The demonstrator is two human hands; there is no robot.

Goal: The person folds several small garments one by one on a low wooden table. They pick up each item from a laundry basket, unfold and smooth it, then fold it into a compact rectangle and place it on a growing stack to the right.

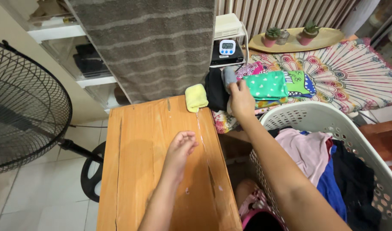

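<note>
My right hand reaches forward and grips a small folded grey cloth, setting it against a folded black garment at the edge of the patterned bedspread. A folded yellow cloth lies at the far corner of the wooden table. My left hand hovers over the table, fingers loosely curled, holding nothing. Folded green clothes sit just right of my right hand.
A white laundry basket full of pink, blue and dark clothes stands at right. A standing fan is at left. A grey striped towel hangs behind the table. A digital timer and a tray with potted plants sit beyond.
</note>
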